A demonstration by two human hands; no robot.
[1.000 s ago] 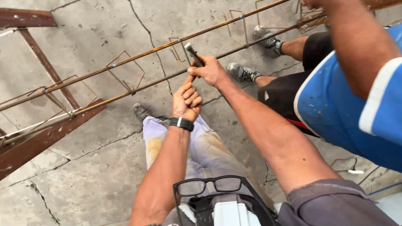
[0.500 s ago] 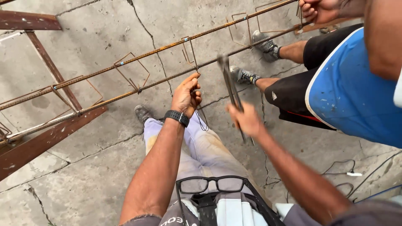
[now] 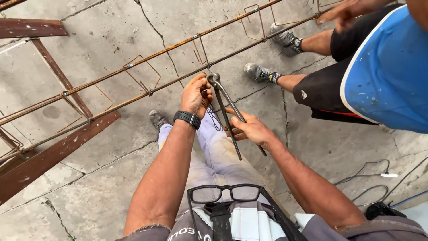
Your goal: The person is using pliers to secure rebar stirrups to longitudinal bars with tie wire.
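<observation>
I am gripping the lower steel rod (image 3: 133,96) with my left hand (image 3: 196,94), fingers clenched around it and a loop of thin tie wire (image 3: 213,119) where one of the square stirrups (image 3: 201,52) crosses. My right hand (image 3: 249,129) is closed around the long handles of the pincers (image 3: 225,111), whose head is sitting right at that crossing, just beside my left fingertips.

To do this well, I am judging that the pincer head needs to be biting both wire ends close to the rod, so the twist pulls the stirrup tight without snapping the wire. I am keeping my left hand holding the joint steady and my fingertips clear of the pincer head. Turning the handles evenly, with a slight pull away from the rod, should be giving a snug knot.

The rods are running slantwise across the view, resting on a rusty brown steel trestle (image 3: 53,147) at the left. Another stirrup (image 3: 141,73) is sitting along them further left. Below is a cracked, stained concrete floor (image 3: 89,196). Another person in a blue shirt (image 3: 388,76) and black shorts is standing across the rods at the right, one hand (image 3: 343,10) reaching to them. Cables (image 3: 370,178) are lying on the floor at the lower right, and my glasses (image 3: 225,194) are hanging at my chest.
</observation>
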